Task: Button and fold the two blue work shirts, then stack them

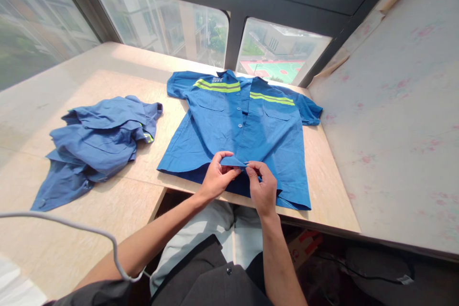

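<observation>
Pinching the bottom edge of the blue shirt [218, 129], the left hand [217, 178] and right hand [262, 186] each have a closed grip on the cloth. The shirt lies front up on the counter [139, 191], right of a crumpled blue garment [102, 136].

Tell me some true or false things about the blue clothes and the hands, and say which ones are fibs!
1. The left hand and the right hand both hold the bottom edge of the spread-out shirt. True.
2. The crumpled garment lies on the pale tabletop. True.
3. The crumpled garment is on the right of the spread-out shirt. False: it is on the left.
4. The spread-out shirt has long sleeves. False: they are short.
5. Bright stripes cross the chest of the spread-out shirt. True.
</observation>
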Demonstrator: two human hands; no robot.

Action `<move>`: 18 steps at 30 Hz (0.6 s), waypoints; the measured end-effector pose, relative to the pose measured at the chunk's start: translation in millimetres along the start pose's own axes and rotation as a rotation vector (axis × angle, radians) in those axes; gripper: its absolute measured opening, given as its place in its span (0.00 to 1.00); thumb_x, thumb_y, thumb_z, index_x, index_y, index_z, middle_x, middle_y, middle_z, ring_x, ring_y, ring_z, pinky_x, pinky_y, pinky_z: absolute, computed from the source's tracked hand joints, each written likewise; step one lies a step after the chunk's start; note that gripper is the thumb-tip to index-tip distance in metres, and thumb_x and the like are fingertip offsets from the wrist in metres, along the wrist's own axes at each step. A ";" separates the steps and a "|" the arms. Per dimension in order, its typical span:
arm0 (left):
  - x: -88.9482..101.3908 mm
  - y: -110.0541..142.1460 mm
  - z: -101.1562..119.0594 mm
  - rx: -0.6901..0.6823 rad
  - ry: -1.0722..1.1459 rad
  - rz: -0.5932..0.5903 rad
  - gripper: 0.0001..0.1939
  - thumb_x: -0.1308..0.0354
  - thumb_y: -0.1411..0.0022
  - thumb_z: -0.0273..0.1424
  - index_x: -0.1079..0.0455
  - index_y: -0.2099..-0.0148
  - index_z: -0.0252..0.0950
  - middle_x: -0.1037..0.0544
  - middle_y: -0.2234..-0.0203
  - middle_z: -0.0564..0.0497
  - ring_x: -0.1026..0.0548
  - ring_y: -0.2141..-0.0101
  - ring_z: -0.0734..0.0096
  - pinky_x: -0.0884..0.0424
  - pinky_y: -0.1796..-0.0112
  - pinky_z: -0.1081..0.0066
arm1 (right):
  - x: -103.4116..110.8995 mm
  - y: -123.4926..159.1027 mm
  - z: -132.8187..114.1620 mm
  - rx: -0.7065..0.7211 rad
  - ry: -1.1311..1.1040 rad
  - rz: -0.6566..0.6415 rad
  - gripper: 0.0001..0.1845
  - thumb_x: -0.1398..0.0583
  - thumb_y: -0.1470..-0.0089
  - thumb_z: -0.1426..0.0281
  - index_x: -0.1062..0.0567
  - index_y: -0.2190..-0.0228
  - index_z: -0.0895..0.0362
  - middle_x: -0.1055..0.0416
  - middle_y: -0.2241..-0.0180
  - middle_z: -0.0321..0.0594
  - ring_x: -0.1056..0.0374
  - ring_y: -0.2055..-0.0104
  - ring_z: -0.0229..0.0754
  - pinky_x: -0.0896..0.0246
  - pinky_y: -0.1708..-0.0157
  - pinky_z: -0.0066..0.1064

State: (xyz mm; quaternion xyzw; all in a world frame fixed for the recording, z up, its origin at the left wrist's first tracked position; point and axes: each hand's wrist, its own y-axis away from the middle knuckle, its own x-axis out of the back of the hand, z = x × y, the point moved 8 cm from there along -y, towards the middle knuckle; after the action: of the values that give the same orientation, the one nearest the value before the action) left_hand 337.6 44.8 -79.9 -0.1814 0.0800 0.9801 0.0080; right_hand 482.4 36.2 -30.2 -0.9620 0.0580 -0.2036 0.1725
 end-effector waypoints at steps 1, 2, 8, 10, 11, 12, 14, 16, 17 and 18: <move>-0.4 0.3 0.0 -0.008 0.003 -0.004 0.33 0.29 0.50 0.37 0.42 0.48 0.35 0.25 0.74 0.56 0.30 0.75 0.77 0.33 0.72 0.78 | 0.2 0.1 0.4 -0.005 -0.004 0.008 0.09 0.43 0.37 0.66 0.24 0.64 0.56 0.23 0.62 0.41 0.27 0.58 0.43 0.33 0.56 0.34; -0.8 0.6 0.2 -0.016 0.004 -0.007 0.33 0.29 0.50 0.37 0.42 0.48 0.36 0.26 0.74 0.56 0.30 0.75 0.77 0.33 0.72 0.78 | 0.2 0.3 1.0 -0.011 -0.009 0.014 0.09 0.43 0.37 0.66 0.24 0.64 0.56 0.23 0.61 0.41 0.27 0.57 0.43 0.34 0.55 0.34; -2.1 2.7 4.4 -0.062 -0.028 -0.009 0.30 0.30 0.48 0.37 0.42 0.49 0.36 0.27 0.74 0.56 0.33 0.78 0.79 0.38 0.76 0.78 | -0.3 2.2 3.2 -0.046 -0.017 0.027 0.09 0.43 0.36 0.66 0.24 0.63 0.56 0.23 0.60 0.42 0.27 0.57 0.43 0.33 0.56 0.35; -2.4 3.4 6.3 -0.083 -0.039 -0.009 0.29 0.31 0.47 0.36 0.42 0.50 0.36 0.27 0.73 0.56 0.33 0.78 0.80 0.39 0.77 0.79 | 0.3 3.0 1.6 -0.036 -0.008 0.041 0.09 0.43 0.36 0.66 0.24 0.62 0.56 0.22 0.61 0.42 0.27 0.58 0.42 0.32 0.56 0.34; -2.5 3.7 7.0 -0.094 -0.043 -0.009 0.28 0.31 0.47 0.36 0.42 0.50 0.36 0.27 0.73 0.55 0.33 0.78 0.80 0.39 0.77 0.79 | 0.8 3.3 0.6 -0.030 -0.002 0.051 0.09 0.43 0.36 0.66 0.24 0.62 0.56 0.22 0.61 0.42 0.27 0.60 0.42 0.32 0.57 0.34; -2.4 4.0 7.5 -0.103 -0.047 -0.008 0.28 0.31 0.47 0.36 0.42 0.50 0.36 0.27 0.72 0.55 0.33 0.78 0.80 0.40 0.77 0.79 | 1.4 3.7 -0.3 -0.024 0.003 0.063 0.09 0.43 0.37 0.67 0.24 0.62 0.57 0.22 0.61 0.41 0.27 0.61 0.41 0.31 0.59 0.33; -2.1 4.2 7.5 -0.118 -0.059 -0.005 0.27 0.31 0.46 0.35 0.41 0.50 0.36 0.26 0.72 0.55 0.33 0.77 0.80 0.40 0.76 0.79 | 3.0 4.1 -1.6 -0.014 0.004 0.089 0.08 0.42 0.38 0.67 0.24 0.63 0.57 0.22 0.62 0.41 0.27 0.64 0.40 0.30 0.61 0.32; -1.4 4.0 6.6 -0.129 -0.073 -0.004 0.28 0.32 0.46 0.35 0.41 0.48 0.35 0.26 0.72 0.55 0.32 0.77 0.80 0.38 0.75 0.79 | 4.4 3.9 -2.0 -0.005 -0.010 0.099 0.07 0.41 0.39 0.68 0.24 0.64 0.57 0.22 0.62 0.41 0.27 0.65 0.40 0.30 0.62 0.32; -0.7 3.7 6.3 -0.138 -0.077 -0.001 0.29 0.32 0.46 0.34 0.41 0.47 0.35 0.26 0.72 0.54 0.31 0.76 0.79 0.37 0.74 0.78 | 4.5 3.4 -2.2 0.002 -0.021 0.089 0.06 0.41 0.39 0.68 0.24 0.64 0.57 0.22 0.62 0.42 0.26 0.64 0.40 0.29 0.61 0.32; 0.0 3.2 6.3 -0.148 -0.079 0.000 0.29 0.32 0.46 0.34 0.41 0.46 0.35 0.26 0.72 0.54 0.30 0.75 0.78 0.35 0.73 0.78 | 4.5 2.8 -2.4 0.012 -0.032 0.073 0.06 0.41 0.39 0.68 0.24 0.64 0.57 0.22 0.61 0.42 0.26 0.63 0.40 0.29 0.61 0.32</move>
State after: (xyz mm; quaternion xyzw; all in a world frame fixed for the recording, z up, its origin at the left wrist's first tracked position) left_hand 335.2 42.7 -73.6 -0.1427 0.0068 0.9897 -0.0024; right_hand 485.4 32.0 -27.5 -0.9613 0.0892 -0.1821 0.1863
